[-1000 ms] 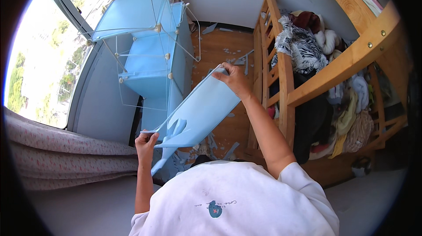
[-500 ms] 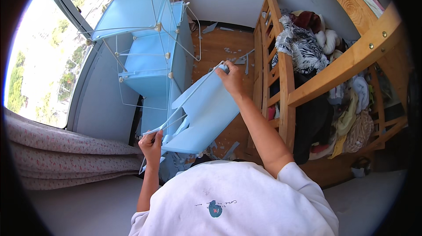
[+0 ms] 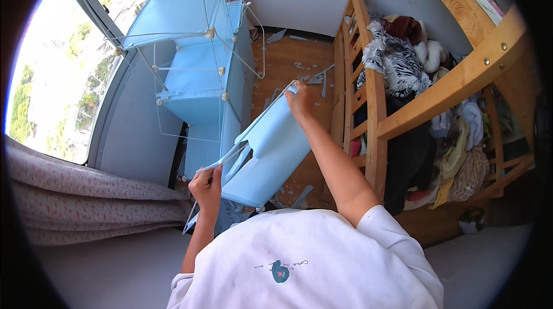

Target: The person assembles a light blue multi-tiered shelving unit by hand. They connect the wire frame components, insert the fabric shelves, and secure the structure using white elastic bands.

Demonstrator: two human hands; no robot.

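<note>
Between my hands is a light blue plastic panel [image 3: 275,146] on a white wire frame, held at a slant. Its sheet is torn along the left side and a strip hangs apart from the rest, with a dark gap showing. My right hand [image 3: 300,101] is closed round the far corner, pinching the frame and the sheet. At the near end my left hand [image 3: 206,189] is closed on the white wire frame, thumb on top. Just beyond stands a blue cube shelf [image 3: 199,73] of similar panels, with bare wire frames and white connectors on it.
Scraps of torn blue sheet [image 3: 302,196] litter the wooden floor [image 3: 288,55]. On the right stands a wooden bunk bed [image 3: 375,130] heaped with clothes [image 3: 455,159] and a zebra-striped cushion [image 3: 400,67]. A bright window [image 3: 57,84] and a patterned curtain [image 3: 98,205] are at left.
My left hand has shifted slightly right along with the near end of the frame. The torn sheet has pulled further from the strip, and the gap looks wider. My right hand keeps its grip.
</note>
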